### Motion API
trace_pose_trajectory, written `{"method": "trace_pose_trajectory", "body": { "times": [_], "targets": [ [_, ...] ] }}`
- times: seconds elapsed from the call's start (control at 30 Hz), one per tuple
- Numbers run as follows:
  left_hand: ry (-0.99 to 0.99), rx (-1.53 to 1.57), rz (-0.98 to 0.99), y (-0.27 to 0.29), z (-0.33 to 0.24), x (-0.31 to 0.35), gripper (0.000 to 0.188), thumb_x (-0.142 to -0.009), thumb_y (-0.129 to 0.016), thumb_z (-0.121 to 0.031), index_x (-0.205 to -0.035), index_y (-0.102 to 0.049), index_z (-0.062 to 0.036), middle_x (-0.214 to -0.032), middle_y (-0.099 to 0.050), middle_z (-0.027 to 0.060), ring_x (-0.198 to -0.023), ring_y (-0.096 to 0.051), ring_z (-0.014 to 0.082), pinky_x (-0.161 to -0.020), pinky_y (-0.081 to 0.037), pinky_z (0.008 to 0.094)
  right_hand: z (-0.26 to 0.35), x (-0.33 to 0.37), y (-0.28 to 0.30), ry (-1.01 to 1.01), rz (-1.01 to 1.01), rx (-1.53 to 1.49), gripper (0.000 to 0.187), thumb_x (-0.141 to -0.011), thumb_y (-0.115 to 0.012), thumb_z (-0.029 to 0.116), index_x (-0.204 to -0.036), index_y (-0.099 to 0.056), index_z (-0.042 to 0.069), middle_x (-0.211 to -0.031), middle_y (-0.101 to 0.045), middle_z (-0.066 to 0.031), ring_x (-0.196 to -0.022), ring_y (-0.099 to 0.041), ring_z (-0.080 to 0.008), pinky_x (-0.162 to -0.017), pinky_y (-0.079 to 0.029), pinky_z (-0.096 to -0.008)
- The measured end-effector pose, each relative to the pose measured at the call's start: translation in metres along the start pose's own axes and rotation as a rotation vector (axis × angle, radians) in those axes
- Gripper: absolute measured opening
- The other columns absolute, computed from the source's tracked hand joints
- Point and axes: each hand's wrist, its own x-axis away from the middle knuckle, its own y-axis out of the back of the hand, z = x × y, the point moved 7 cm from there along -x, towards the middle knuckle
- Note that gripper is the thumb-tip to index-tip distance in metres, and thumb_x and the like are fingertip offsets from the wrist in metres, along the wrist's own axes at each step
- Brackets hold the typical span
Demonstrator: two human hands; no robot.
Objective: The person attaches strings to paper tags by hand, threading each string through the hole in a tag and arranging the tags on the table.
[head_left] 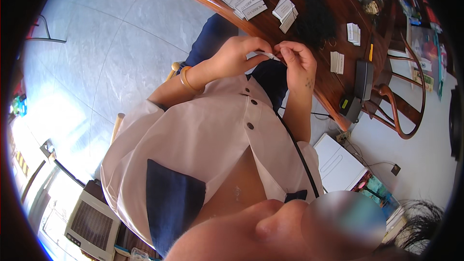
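Observation:
A small white tag (267, 54) is pinched in my left hand (234, 57), just off the table's near edge. My right hand (300, 65) meets it from the other side, thumb and fingertips closed together at the tag's end. Whatever sits between those right fingertips is too small to make out. On the dark wooden table (270, 33), beyond my hands, lie overlapping rows of white printed tags (246, 2) and a smaller fanned bunch of tags (286, 13). To the right of that bunch spreads a loose pile of black strings (316, 17).
Two small stacks, one of white tags (354, 34) and one of cream tags (337, 63), lie farther right. Near them are a black box-shaped device (363, 79) and a yellow-handled tool (371, 52). A wooden chair (403, 116) stands right of the table, a white box (336, 164) below.

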Motion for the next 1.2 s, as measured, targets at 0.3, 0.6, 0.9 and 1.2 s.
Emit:
{"method": "trace_pose_trajectory", "body": {
  "times": [0.3, 0.6, 0.9, 1.2],
  "targets": [
    [0.651, 0.672, -0.048, -0.011, 0.033, 0.014, 0.021, -0.078, -0.061, 0.004, -0.096, -0.052, -0.0013, -0.081, -0.060, 0.0034, -0.077, -0.060, 0.0097, -0.070, -0.048, 0.0240, 0.048, 0.008, -0.014, 0.663, -0.046, 0.615, 0.022, -0.071, -0.067, -0.006, -0.089, -0.061, 0.003, -0.081, -0.062, -0.0064, -0.074, -0.059, -0.0196, -0.067, -0.047, -0.0281],
    [0.634, 0.628, -0.078, -0.007, 0.032, 0.012, 0.022, -0.077, -0.061, 0.004, -0.096, -0.051, -0.0004, -0.082, -0.059, 0.0034, -0.076, -0.058, 0.0089, -0.069, -0.047, 0.0218, 0.058, 0.009, -0.038, 0.894, 0.141, 0.865, 0.035, -0.058, -0.065, -0.009, -0.088, -0.060, 0.007, -0.086, -0.061, -0.0042, -0.078, -0.058, -0.0230, -0.066, -0.047, -0.0320],
    [0.626, 0.604, -0.009, -0.012, 0.028, 0.011, 0.029, -0.081, -0.060, 0.003, -0.109, -0.054, -0.0003, -0.094, -0.060, 0.0036, -0.083, -0.057, 0.0077, -0.072, -0.048, 0.0220, 0.030, 0.005, -0.010, 0.416, -0.143, 0.486, 0.021, -0.072, -0.065, -0.006, -0.092, -0.059, 0.001, -0.085, -0.060, -0.0067, -0.072, -0.059, -0.0152, -0.063, -0.048, -0.0258],
    [0.674, 0.642, -0.001, -0.014, 0.035, 0.014, 0.019, -0.084, -0.059, -0.003, -0.103, -0.058, 0.0008, -0.091, -0.060, 0.0036, -0.078, -0.056, 0.0070, -0.066, -0.046, 0.0199, 0.005, 0.008, -0.005, 0.174, -0.201, 0.183, 0.014, -0.078, -0.062, -0.005, -0.091, -0.057, -0.003, -0.091, -0.059, -0.0080, -0.080, -0.060, -0.0122, -0.070, -0.049, -0.0234]
  ]
}}
